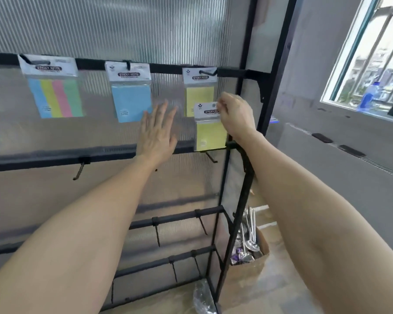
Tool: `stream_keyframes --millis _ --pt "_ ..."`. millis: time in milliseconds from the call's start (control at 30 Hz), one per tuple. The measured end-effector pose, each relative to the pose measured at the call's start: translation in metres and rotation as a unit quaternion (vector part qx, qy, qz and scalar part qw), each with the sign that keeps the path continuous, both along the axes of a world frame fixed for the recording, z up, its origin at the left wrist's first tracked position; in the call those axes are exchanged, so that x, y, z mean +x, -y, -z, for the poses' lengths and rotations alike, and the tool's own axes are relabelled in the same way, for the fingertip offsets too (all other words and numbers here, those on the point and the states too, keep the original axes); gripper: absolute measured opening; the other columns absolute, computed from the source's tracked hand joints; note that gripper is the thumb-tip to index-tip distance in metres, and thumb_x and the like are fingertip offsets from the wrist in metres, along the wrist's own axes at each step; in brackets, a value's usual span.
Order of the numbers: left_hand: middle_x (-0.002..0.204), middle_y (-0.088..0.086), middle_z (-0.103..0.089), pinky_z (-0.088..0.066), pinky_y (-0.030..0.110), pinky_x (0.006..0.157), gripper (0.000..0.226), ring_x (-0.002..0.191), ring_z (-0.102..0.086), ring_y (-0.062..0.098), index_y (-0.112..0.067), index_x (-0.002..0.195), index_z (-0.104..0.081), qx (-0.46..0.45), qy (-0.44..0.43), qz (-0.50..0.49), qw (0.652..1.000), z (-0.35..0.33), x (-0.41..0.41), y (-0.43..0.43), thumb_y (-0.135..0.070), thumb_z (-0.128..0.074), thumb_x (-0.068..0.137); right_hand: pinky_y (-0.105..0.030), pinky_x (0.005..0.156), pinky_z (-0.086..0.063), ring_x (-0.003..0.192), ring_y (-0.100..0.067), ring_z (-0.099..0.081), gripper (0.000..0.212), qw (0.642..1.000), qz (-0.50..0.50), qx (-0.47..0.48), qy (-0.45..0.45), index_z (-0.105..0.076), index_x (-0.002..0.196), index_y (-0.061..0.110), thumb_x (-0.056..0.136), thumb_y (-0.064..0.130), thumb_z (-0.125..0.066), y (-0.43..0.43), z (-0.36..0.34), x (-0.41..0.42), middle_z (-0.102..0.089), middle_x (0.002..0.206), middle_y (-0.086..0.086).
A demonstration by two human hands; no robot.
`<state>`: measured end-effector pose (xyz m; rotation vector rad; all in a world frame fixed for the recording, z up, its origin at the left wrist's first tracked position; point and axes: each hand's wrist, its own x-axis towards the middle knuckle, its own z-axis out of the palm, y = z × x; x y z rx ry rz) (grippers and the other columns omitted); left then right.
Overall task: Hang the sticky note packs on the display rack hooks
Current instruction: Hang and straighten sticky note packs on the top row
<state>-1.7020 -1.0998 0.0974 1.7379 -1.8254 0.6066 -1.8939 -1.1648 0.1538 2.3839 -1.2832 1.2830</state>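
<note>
The right hand pinches a yellow sticky note pack by its white header, mid-frame; the left hand hovers, fingers straight. Lower right, a cardboard box holds metal spoons.

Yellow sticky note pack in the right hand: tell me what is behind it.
Behind the held pack, another yellow pack hangs on the top-right hook; its lower right corner is covered. The ribbed panel and second rail continue behind, hidden there.
</note>
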Motion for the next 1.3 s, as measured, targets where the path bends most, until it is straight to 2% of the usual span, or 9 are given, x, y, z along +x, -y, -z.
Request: stream_keyframes --millis 67,233,367,600,900,1067,1300 --pt "0.156 0.01 0.004 0.011 0.039 0.112 0.069 0.143 0.005 0.023 -0.015 0.149 -0.007 -0.007 -0.004 -0.013 1.0 -0.005 -0.003 -0.003 -0.015 -0.044 0.09 -0.037 0.07 -0.041 0.085 -0.026 -0.052 0.015 1.0 -0.028 -0.013 0.004 -0.054 0.087 0.006 0.093 0.013 -0.043 0.004 -0.009 -0.004 -0.061 0.089 -0.007" --pt "0.156 0.011 -0.003 0.009 0.039 0.113 0.066 0.143 0.001 0.024 -0.012 0.148 -0.012 -0.029 -0.016 -0.047 0.998 -0.019 -0.012 -0.008 -0.013 -0.046 0.091 -0.033 0.068 -0.034 0.087 -0.025 -0.052 0.017 0.997 -0.054 -0.044 0.026 -0.056 0.092 0.003 0.094 0.012 -0.041 0.006 -0.033 -0.01 -0.061 0.089 -0.008" --pt "0.155 0.011 -0.008 0.007 0.039 0.113 0.068 0.143 -0.002 0.024 -0.013 0.148 -0.014 -0.037 -0.01 -0.082 0.996 -0.024 -0.014 -0.012 -0.015 -0.047 0.088 -0.033 0.065 -0.032 0.085 -0.027 -0.051 0.018 0.995 -0.08 -0.037 0.034 -0.055 0.092 0.005 0.094 0.014 -0.04 0.012 -0.048 -0.007 -0.061 0.089 -0.011" --pt "0.156 0.011 -0.005 0.005 0.041 0.114 0.066 0.143 -0.002 0.025 -0.014 0.148 -0.011 -0.03 -0.008 -0.127 0.991 -0.027 -0.011 -0.014 -0.018 -0.043 0.091 -0.028 0.061 -0.025 0.076 -0.017 -0.044 0.019 0.99 -0.105 -0.063 0.068 -0.055 0.091 0.004 0.094 0.015 -0.04 0.016 -0.06 0.0 -0.051 0.081 -0.001" --pt "0.155 0.011 -0.009 0.004 0.039 0.114 0.066 0.143 -0.005 0.025 -0.013 0.148 -0.012 -0.041 0.006 -0.129 0.991 -0.027 -0.015 -0.009 -0.016 -0.045 0.091 -0.034 0.066 -0.038 0.077 -0.023 -0.05 0.021 0.989 -0.129 -0.059 0.034 -0.055 0.09 0.003 0.091 0.016 -0.039 0.022 -0.067 -0.001 -0.06 0.084 -0.011" --pt "0.155 0.011 -0.011 0.002 0.04 0.114 0.066 0.143 -0.007 0.025 -0.014 0.148 -0.013 -0.026 0.018 -0.133 0.991 -0.025 -0.013 -0.014 -0.016 -0.044 0.09 -0.03 0.064 -0.032 0.077 -0.025 -0.05 0.021 0.989 -0.133 -0.063 0.022 -0.056 0.091 0.002 0.091 0.015 -0.04 0.028 -0.061 -0.004 -0.06 0.084 -0.013" --pt "0.155 0.01 -0.007 0.002 0.04 0.114 0.063 0.143 -0.005 0.025 -0.014 0.148 -0.011 -0.011 0.05 -0.161 0.986 -0.029 -0.006 -0.022 -0.019 -0.041 0.093 -0.03 0.068 -0.034 0.09 -0.032 -0.055 0.021 0.992 -0.119 -0.043 0.015 -0.06 0.098 0.004 0.09 0.013 -0.042 0.033 -0.056 0.003 -0.064 0.096 -0.015"
